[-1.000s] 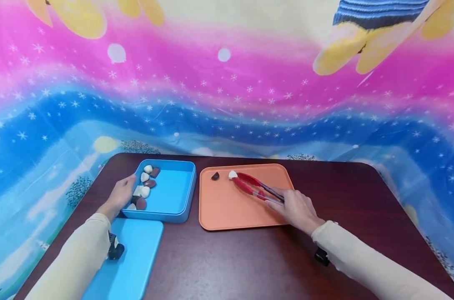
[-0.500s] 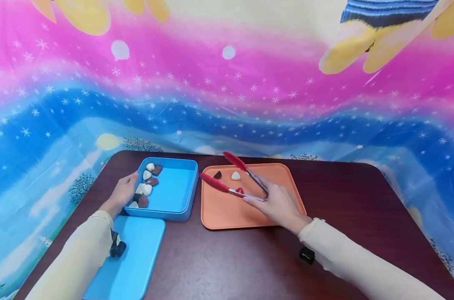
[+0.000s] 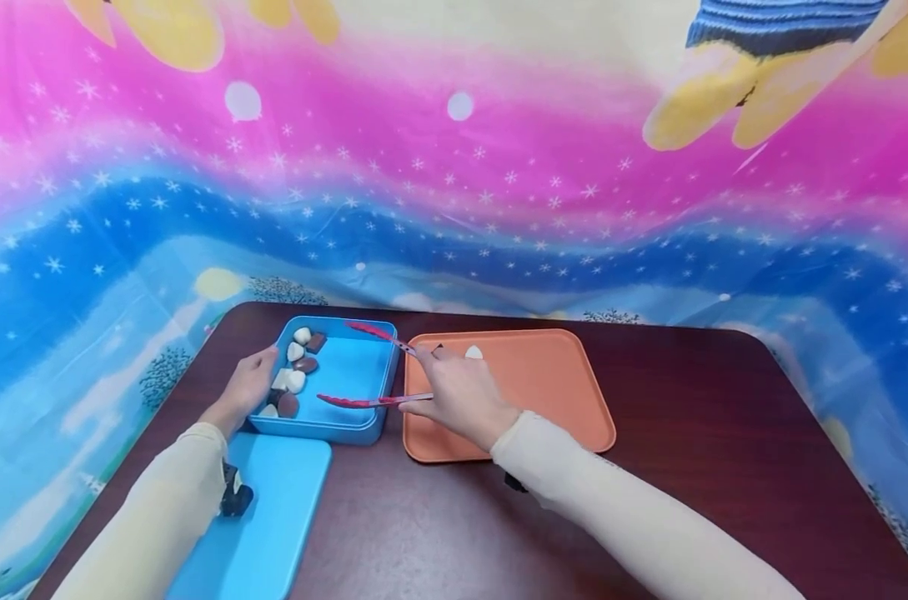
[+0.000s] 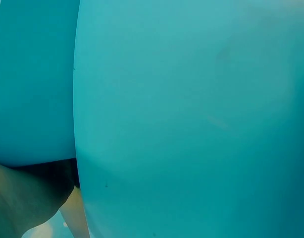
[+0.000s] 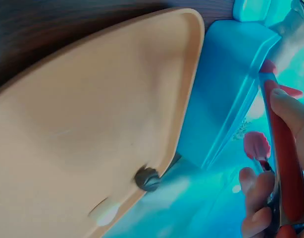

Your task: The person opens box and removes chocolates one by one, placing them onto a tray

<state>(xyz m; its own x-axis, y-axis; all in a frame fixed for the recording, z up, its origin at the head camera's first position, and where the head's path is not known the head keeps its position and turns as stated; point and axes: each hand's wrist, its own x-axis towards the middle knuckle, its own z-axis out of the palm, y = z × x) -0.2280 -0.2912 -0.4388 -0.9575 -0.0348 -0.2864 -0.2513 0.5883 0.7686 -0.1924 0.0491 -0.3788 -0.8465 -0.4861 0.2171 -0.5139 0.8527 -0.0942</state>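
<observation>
My left hand (image 3: pixel 239 387) grips the left wall of a blue open-topped box (image 3: pixel 341 434). Along the box's left side lie several small white and brown pieces, pebble-like or blocky; one is a white piece (image 3: pixel 295 382). In my right hand (image 3: pixel 464 396) are red-tipped metal tongs (image 3: pixel 356 403), their arms spread wide over the box's right half with nothing between the tips. An orange tray (image 3: pixel 536 400) lies beneath that hand. It bears a white triangular piece (image 3: pixel 473 353) and a dark piece (image 5: pixel 148 179), the latter mostly hidden by my hand in the head view.
A flat blue lid (image 3: pixel 281 500) lies in front of the box, partly under my left forearm. The dark brown table (image 3: pixel 694 400) extends to the right of the tray. A patterned cloth (image 3: pixel 499 208) hangs behind the table's far edge.
The tongs were at the white piece, then spread and lifted away, leaving it on the tray. My right hand has carried them left over the box. My left hand stays on the box wall.
</observation>
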